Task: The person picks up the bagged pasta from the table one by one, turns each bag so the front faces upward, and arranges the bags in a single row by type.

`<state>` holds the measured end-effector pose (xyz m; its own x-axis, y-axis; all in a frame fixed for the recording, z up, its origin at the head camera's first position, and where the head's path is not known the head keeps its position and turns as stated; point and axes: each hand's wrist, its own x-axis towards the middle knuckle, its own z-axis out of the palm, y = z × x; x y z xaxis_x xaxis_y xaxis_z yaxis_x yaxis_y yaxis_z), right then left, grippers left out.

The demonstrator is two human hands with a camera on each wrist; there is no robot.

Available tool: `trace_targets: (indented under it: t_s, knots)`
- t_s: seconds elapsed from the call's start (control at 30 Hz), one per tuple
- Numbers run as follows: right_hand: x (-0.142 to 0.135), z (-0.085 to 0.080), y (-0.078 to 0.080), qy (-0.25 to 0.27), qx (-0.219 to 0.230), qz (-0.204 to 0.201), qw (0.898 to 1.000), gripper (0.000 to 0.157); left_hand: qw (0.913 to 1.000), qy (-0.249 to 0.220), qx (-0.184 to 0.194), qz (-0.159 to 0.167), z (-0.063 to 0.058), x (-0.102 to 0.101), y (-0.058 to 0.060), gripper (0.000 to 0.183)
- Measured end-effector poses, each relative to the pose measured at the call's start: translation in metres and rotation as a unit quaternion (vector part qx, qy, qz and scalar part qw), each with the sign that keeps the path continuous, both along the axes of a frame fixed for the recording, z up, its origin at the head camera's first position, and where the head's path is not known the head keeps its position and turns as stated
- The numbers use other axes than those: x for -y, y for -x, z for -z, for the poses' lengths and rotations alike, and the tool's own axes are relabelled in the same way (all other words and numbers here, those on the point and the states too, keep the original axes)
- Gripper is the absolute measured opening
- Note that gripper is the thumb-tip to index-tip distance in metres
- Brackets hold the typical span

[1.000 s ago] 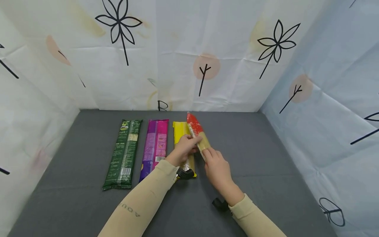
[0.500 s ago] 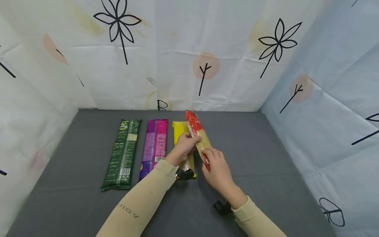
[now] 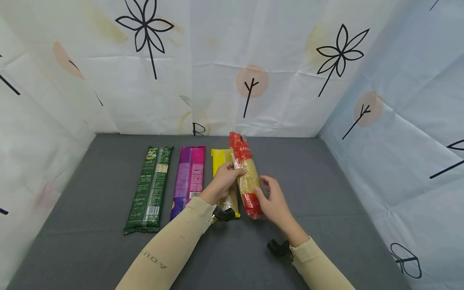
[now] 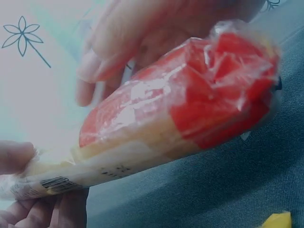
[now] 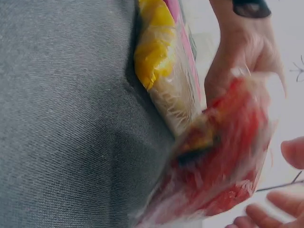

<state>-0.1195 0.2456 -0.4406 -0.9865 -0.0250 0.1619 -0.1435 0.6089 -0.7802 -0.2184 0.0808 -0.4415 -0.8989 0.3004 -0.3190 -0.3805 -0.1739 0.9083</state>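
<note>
A pack of spaghetti-like noodles, clear with red ends, is raised above the grey table. My left hand grips it around the middle; in the left wrist view the left thumb lies over the pack and the fingers are under it. My right hand is by its lower right side, fingers loosely bent. In the right wrist view a gap shows between the right fingers and the blurred red end. A yellow-ended noodle pack lies behind the left hand, partly hidden.
Left of the yellow-ended pack lie a pink and purple pack and a dark green pack, roughly side by side on the grey table. Patterned white cloth rises behind the table and along both sides.
The raised pack has turned so its broad face shows, and its lower red end has come into view. My right hand has loosened from that end and moved slightly right. The left hand keeps its grip.
</note>
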Motion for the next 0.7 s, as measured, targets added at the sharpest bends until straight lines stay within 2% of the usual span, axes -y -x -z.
trace_targets:
  t_s: [0.1, 0.17, 0.27, 0.33, 0.43, 0.7]
  knots:
    - [-0.004, 0.003, 0.004, 0.080, 0.086, 0.014, 0.993, 0.061, 0.9996, -0.023, 0.011, 0.011, 0.000, 0.002, -0.001, 0.043]
    - [-0.006, 0.005, 0.007, 0.138, 0.142, 0.014, 0.980, 0.064, 0.9991, -0.031, 0.019, 0.020, 0.000, 0.002, -0.001, 0.042]
    - [-0.009, 0.006, 0.009, 0.219, 0.202, 0.009, 0.955, 0.062, 0.9985, -0.036, 0.024, 0.033, 0.001, 0.003, -0.001, 0.042]
    - [-0.009, 0.006, 0.011, 0.258, 0.220, -0.006, 0.941, 0.059, 0.9982, -0.038, 0.023, 0.040, 0.002, 0.004, -0.001, 0.043]
    - [-0.008, 0.006, 0.012, 0.290, 0.226, -0.014, 0.930, 0.054, 0.9978, -0.040, 0.017, 0.050, 0.003, 0.004, -0.002, 0.044]
    - [-0.009, 0.009, 0.012, 0.307, 0.222, 0.011, 0.925, 0.047, 0.9966, -0.031, 0.010, 0.076, 0.008, 0.003, -0.001, 0.044]
